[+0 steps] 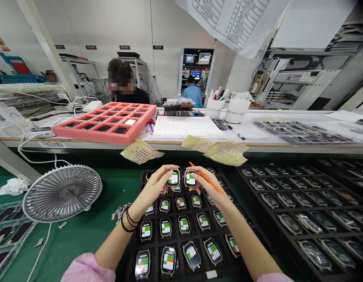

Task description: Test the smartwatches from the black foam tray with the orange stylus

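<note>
My left hand [159, 181] grips a smartwatch case [173, 178] with its lit screen facing me. A second smartwatch case [190, 178], also lit in green and white, is in my right hand [207, 186]. An orange pen-like stick [207, 178] lies across that hand, tucked against the fingers. Both hands hover side by side above the far part of a black foam tray [177, 243]. Its compartments hold several more watch cases, most with green and white screens, some showing red or orange patches.
On the right lies another black tray [275, 213] of watches. A grey fan [64, 192] stands left on the green mat [90, 235]. The shelf ahead carries a pink foam tray [111, 135], paper sheets [187, 127] and a pen [236, 132]. Yellow dotted sheets [142, 152] hang from its edge.
</note>
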`<action>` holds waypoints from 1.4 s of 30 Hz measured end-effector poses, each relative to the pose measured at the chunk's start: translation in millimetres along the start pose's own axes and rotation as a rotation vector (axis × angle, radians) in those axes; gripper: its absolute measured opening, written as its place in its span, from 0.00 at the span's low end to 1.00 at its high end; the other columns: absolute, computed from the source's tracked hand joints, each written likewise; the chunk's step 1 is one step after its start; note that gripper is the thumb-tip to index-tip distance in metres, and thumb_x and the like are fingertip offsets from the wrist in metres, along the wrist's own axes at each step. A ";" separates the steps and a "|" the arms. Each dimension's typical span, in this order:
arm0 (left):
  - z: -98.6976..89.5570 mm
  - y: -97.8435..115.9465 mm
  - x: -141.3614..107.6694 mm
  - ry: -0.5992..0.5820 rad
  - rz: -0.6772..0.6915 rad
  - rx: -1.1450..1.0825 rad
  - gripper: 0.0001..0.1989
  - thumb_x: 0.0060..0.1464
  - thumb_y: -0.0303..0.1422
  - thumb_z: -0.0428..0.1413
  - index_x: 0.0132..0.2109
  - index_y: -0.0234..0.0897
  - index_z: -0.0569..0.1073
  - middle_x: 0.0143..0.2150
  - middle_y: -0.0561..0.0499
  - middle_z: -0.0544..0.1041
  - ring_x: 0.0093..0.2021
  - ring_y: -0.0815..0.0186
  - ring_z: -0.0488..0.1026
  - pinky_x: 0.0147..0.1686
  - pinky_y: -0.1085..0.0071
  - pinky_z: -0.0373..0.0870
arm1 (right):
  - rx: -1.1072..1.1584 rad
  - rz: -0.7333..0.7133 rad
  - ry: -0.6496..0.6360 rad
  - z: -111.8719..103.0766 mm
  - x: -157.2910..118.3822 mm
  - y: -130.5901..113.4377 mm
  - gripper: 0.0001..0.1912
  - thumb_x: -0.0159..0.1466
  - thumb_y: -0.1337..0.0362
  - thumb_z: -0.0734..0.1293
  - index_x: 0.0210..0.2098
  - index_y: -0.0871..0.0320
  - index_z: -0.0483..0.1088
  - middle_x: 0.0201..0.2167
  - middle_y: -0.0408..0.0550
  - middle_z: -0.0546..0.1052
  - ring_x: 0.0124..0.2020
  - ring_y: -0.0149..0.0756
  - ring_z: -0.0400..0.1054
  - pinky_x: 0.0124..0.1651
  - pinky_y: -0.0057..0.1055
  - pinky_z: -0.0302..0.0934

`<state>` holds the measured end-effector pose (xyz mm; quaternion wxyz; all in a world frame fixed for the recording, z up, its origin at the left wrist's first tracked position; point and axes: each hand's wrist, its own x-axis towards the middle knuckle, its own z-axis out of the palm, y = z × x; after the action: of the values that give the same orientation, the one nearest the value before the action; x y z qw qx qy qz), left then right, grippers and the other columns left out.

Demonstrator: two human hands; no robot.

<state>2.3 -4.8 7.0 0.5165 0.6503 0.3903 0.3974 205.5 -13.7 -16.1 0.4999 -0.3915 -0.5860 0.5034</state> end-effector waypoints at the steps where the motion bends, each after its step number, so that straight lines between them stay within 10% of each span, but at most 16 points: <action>1: 0.1 0.1 -0.1 -0.004 0.005 0.001 0.17 0.60 0.42 0.48 0.51 0.39 0.70 0.35 0.52 0.69 0.21 0.76 0.58 0.19 0.78 0.57 | 0.000 0.001 -0.003 -0.1 -0.1 0.0 0.13 0.63 0.57 0.64 0.44 0.56 0.70 0.28 0.46 0.71 0.25 0.35 0.71 0.20 0.26 0.59; 25: 0.5 -3.8 1.8 -0.030 0.046 -0.031 0.20 0.57 0.42 0.53 0.53 0.37 0.67 0.41 0.48 0.72 0.23 0.75 0.63 0.18 0.78 0.58 | -0.013 -0.044 -0.132 0.3 -5.1 -8.5 0.18 0.62 0.58 0.65 0.51 0.55 0.65 0.39 0.49 0.71 0.31 0.36 0.72 0.19 0.24 0.59; 34: 0.6 1.3 -0.5 -0.026 0.036 -0.024 0.18 0.58 0.42 0.51 0.53 0.38 0.67 0.42 0.48 0.71 0.22 0.76 0.61 0.18 0.78 0.57 | -0.034 -0.004 -0.008 -1.4 -1.6 -0.4 0.15 0.65 0.56 0.62 0.46 0.56 0.69 0.26 0.47 0.73 0.22 0.33 0.69 0.17 0.25 0.55; 42: 1.9 -0.1 -0.2 -0.026 0.037 -0.020 0.19 0.56 0.42 0.53 0.52 0.37 0.67 0.42 0.47 0.72 0.23 0.75 0.63 0.19 0.78 0.58 | -0.014 -0.062 -0.053 2.4 -6.2 -10.2 0.15 0.63 0.58 0.63 0.49 0.54 0.68 0.38 0.50 0.73 0.25 0.32 0.70 0.18 0.25 0.58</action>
<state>4.0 -5.6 6.6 0.5205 0.6573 0.3674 0.4025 204.8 -22.1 -7.2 0.4969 -0.3632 -0.6144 0.4936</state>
